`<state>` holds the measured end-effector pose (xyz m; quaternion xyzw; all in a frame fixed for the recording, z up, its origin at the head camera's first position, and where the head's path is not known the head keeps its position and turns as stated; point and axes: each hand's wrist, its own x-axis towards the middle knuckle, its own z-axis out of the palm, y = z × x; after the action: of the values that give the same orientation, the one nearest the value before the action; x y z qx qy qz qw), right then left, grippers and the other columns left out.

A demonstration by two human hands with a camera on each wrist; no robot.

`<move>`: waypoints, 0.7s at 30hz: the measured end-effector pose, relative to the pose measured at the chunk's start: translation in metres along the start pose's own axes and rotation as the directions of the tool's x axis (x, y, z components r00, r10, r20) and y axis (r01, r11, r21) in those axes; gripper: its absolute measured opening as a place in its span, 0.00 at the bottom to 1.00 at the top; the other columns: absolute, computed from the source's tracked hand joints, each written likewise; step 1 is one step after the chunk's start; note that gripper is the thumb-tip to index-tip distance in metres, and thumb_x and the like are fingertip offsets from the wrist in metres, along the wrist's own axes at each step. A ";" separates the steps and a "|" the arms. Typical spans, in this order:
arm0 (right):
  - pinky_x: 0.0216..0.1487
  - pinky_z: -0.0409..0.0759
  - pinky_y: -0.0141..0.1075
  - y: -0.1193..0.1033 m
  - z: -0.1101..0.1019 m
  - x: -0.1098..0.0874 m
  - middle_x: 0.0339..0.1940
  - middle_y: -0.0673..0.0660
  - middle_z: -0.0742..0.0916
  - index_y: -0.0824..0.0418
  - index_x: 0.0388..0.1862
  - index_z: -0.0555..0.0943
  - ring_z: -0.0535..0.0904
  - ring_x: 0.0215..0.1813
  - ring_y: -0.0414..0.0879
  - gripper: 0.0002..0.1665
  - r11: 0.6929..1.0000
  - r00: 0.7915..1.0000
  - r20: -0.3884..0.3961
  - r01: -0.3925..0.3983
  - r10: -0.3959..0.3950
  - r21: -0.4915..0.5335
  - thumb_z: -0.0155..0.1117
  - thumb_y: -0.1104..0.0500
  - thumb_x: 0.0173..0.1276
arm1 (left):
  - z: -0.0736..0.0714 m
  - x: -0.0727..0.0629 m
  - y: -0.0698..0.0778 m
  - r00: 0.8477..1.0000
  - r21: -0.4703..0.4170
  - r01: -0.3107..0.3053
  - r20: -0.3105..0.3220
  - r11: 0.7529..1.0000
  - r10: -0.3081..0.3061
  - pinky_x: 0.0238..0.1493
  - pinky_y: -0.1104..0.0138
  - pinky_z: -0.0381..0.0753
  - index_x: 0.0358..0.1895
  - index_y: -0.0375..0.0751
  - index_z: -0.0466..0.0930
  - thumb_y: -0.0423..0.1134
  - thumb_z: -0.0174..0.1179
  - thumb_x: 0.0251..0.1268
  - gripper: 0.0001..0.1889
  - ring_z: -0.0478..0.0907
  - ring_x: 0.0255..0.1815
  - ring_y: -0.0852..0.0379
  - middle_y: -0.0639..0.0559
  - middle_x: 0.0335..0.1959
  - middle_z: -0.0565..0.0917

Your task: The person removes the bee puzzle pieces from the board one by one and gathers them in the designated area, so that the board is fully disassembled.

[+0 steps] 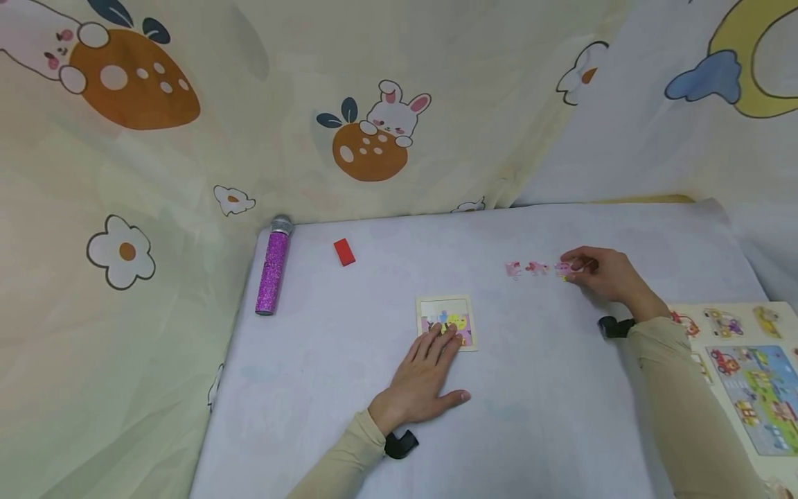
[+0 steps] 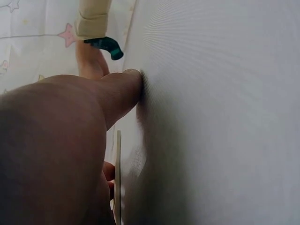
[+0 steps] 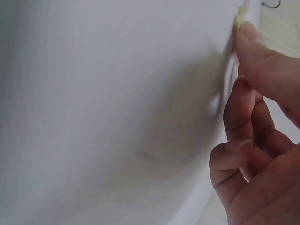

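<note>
My left hand (image 1: 419, 387) lies with straight, spread fingers over the lower part of a small square puzzle tray (image 1: 445, 306). Colourful pieces fill the tray's lower part, while a pale band shows along its top. In the left wrist view the thumb (image 2: 123, 89) touches the white surface beside the thin tray edge (image 2: 118, 173). Farther right, my right hand (image 1: 605, 276) pinches a pink jigsaw piece (image 1: 563, 268) between thumb and finger, close over the table. Two other pink pieces (image 1: 513, 269) lie in a row to its left. The right wrist view shows the thumb tip (image 3: 251, 30) on the piece's yellowish edge (image 3: 239, 18).
A purple glittery microphone (image 1: 272, 270) lies at the table's left edge, near a small red block (image 1: 344, 252). A large picture puzzle board (image 1: 701, 326) sits at the right, partly under my right forearm. Printed cloth (image 1: 280, 138) hangs behind the white-covered table.
</note>
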<state>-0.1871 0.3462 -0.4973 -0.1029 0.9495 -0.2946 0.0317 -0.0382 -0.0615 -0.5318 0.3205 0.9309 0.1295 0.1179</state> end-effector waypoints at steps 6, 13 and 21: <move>0.37 0.72 0.28 -0.033 0.001 0.002 0.38 0.58 0.88 0.62 0.51 0.87 0.80 0.40 0.47 0.14 0.998 0.998 -0.025 0.052 -0.052 0.029 0.77 0.62 0.68 | 0.001 -0.001 -0.001 1.000 0.010 0.010 -0.007 1.000 -0.010 0.88 0.52 0.44 0.88 0.46 0.45 0.69 0.56 0.75 0.51 0.37 0.91 0.46 0.50 0.90 0.47; 0.38 0.74 0.29 -0.076 0.018 0.004 0.35 0.53 0.86 0.61 0.49 0.87 0.79 0.37 0.44 0.11 0.989 0.992 0.035 0.117 -0.121 0.089 0.77 0.61 0.69 | 0.002 -0.001 -0.001 0.999 0.010 -0.004 -0.034 1.000 0.005 0.88 0.51 0.46 0.88 0.45 0.46 0.69 0.56 0.75 0.50 0.39 0.90 0.46 0.49 0.90 0.48; 0.41 0.77 0.31 -0.107 0.057 0.006 0.32 0.50 0.86 0.62 0.48 0.88 0.79 0.37 0.43 0.13 0.971 0.976 0.093 0.179 -0.195 0.161 0.79 0.63 0.66 | 0.000 -0.001 0.003 0.999 0.022 -0.002 -0.046 1.000 0.003 0.88 0.52 0.48 0.87 0.45 0.48 0.69 0.54 0.76 0.49 0.41 0.90 0.46 0.50 0.89 0.49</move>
<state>-0.1676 0.2273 -0.4843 -0.2050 0.9074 -0.3614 0.0630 -0.0356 -0.0605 -0.5308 0.3196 0.9344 0.1268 0.0929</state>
